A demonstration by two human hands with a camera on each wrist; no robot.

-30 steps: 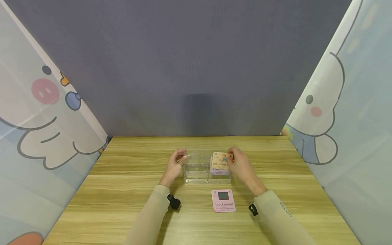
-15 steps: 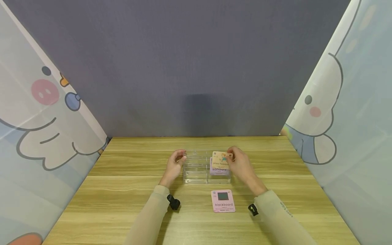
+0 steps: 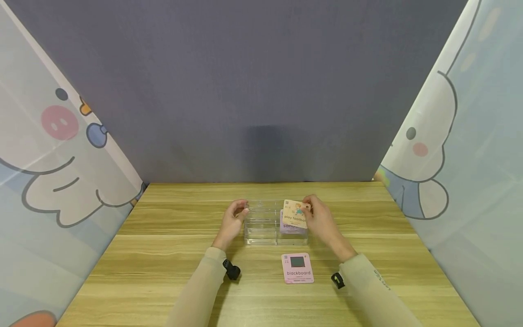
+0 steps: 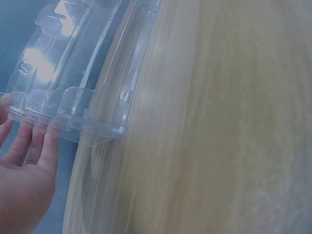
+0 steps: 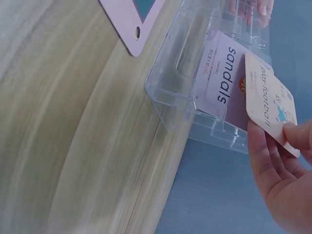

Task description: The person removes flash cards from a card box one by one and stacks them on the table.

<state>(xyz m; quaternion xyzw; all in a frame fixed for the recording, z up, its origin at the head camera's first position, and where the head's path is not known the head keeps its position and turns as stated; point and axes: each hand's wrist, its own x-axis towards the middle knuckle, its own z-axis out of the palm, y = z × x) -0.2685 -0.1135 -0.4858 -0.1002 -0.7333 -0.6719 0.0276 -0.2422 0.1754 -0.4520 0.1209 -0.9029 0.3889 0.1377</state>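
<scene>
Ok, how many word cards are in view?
3: the play football card pinched in the right hand, the sandals card in the clear rack, the blackboard card on the table. More may hide behind.

A pale-yellow, round-cornered card (image 3: 293, 214) shows a figure in blue; a lilac, lettered card (image 5: 214, 73) backs it in a colourless, see-through plastic rack (image 3: 261, 235). Nearer the table's front edge, a pink, square card (image 3: 298, 270) bears 1 dark-green panel. Streaked grain runs across the yellow-brown wooden table (image 3: 143, 272). Plain purple-grey cloth (image 3: 261, 81) lines its back edge; 2 pale-blue, cartoon-print curtains (image 3: 81, 190) flank its left and right edges.
</scene>
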